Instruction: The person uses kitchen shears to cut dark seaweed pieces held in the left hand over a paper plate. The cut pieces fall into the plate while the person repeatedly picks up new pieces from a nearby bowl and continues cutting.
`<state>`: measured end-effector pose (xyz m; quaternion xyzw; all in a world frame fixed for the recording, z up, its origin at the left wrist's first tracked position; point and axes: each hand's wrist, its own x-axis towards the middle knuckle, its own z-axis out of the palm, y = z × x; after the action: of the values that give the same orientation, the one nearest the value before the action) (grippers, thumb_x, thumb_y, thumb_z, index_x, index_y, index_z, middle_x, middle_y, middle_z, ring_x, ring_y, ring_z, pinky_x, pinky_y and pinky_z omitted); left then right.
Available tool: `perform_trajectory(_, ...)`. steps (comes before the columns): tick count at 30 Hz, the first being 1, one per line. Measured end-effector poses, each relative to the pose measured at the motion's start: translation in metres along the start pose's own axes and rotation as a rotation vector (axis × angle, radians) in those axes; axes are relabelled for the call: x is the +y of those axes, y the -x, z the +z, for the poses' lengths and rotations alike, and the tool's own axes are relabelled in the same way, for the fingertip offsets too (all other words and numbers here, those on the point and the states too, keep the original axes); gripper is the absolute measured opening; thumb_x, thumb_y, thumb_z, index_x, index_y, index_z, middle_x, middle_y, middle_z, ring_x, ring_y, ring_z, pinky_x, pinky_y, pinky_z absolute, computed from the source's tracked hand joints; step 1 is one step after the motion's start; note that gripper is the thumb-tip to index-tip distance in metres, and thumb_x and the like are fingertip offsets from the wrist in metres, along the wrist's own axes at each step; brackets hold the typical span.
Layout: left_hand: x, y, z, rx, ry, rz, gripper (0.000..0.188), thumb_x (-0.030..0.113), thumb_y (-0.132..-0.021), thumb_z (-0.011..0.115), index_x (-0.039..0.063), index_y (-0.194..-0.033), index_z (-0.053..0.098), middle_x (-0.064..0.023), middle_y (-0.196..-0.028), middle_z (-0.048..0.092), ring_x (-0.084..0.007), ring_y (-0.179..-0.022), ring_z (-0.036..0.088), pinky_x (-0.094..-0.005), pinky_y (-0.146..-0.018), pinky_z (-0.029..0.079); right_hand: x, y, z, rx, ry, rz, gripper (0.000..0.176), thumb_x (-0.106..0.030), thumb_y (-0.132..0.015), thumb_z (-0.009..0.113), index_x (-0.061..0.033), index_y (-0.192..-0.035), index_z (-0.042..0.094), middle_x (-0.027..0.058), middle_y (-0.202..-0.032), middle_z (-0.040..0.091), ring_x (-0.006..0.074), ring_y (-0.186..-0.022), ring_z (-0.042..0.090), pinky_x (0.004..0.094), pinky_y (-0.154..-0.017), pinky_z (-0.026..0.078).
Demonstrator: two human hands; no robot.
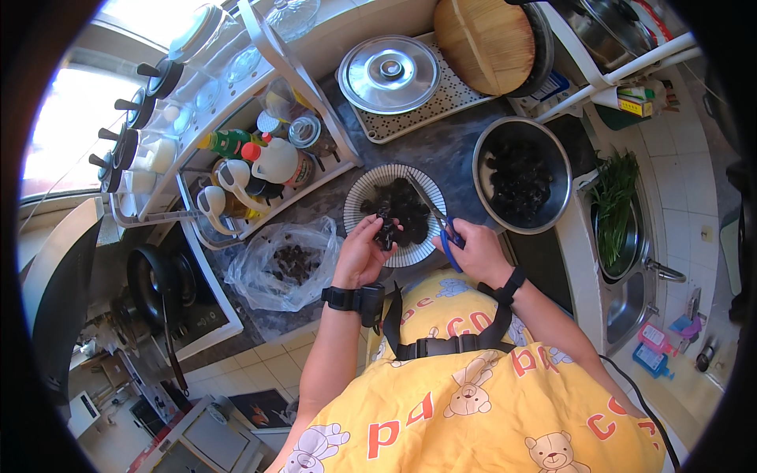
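Observation:
My left hand (366, 248) pinches a piece of dark wood ear fungus (387, 233) over the near left part of a striped plate (358, 195). More of the dark fungus (408, 207) is heaped on that plate. Blue-handled scissors (434, 213) are in my right hand (476, 251), fingers through the handles, with the blades pointing up and left across the plate. The blades look closed or nearly so. Right of the plate, a metal bowl (480, 177) contains more dark fungus. An open clear plastic bag (248, 284) with small dark pieces lies at the left.
A lidded metal pot (389, 74) sits on a perforated tray (378, 133) behind the plate. Bottles and jars fill a white rack (313, 183) at the left. Beyond it is a stove with a black pan (145, 281). At the right, a sink (627, 319) holds a basin of green leafy stalks (615, 207).

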<state>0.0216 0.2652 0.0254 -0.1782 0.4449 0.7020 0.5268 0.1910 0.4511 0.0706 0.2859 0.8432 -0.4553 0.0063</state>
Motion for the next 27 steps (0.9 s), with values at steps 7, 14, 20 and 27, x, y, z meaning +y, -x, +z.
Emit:
perform_trajectory(7, 0.004, 0.000, 0.002, 0.009, 0.071, -0.133, 0.022, 0.025, -0.109, 0.054, 0.006, -0.117, 0.061, -0.0118, -0.108, 0.072, -0.0182, -0.086, 0.065, -0.0262, -0.056, 0.046, -0.003, -0.002, 0.001, -0.005, 0.000, -0.011, 0.045, -0.046, -0.093, 0.078, -0.0043, -0.083, 0.064, 0.0153, -0.070, 0.066, 0.0366, -0.065, 0.066, 0.0433, -0.060, 0.049)
perform_trajectory(14, -0.001, -0.002, 0.006, 0.026, -0.105, 0.022, 0.009, 0.015, -0.103, 0.069, 0.012, -0.101, 0.060, -0.0053, -0.101, 0.069, -0.0112, -0.076, 0.057, -0.0198, -0.048, 0.035, -0.001, -0.001, 0.002, -0.021, 0.022, 0.008, 0.046, -0.047, -0.093, 0.078, -0.0046, -0.083, 0.064, 0.0151, -0.070, 0.066, 0.0367, -0.066, 0.067, 0.0443, -0.061, 0.049)
perform_trajectory(20, -0.001, -0.002, 0.009, 0.070, -0.063, 0.035, 0.010, 0.011, -0.101, 0.071, 0.010, -0.109, 0.065, -0.0026, -0.102, 0.068, -0.0099, -0.076, 0.055, -0.0195, -0.050, 0.035, -0.002, 0.000, 0.002, -0.015, 0.078, -0.025, 0.045, -0.047, -0.093, 0.076, -0.0056, -0.081, 0.063, 0.0138, -0.070, 0.067, 0.0371, -0.066, 0.067, 0.0452, -0.061, 0.049)
perform_trajectory(27, 0.002, 0.000, 0.006, -0.023, 0.227, -0.109, 0.024, 0.012, -0.105, 0.066, 0.008, -0.128, 0.065, -0.0033, -0.108, 0.067, -0.0106, -0.078, 0.055, -0.0205, -0.053, 0.038, -0.005, 0.002, -0.002, -0.089, 0.158, -0.072, 0.044, -0.045, -0.091, 0.078, -0.0063, -0.080, 0.062, 0.0119, -0.070, 0.068, 0.0355, -0.066, 0.068, 0.0450, -0.061, 0.051)
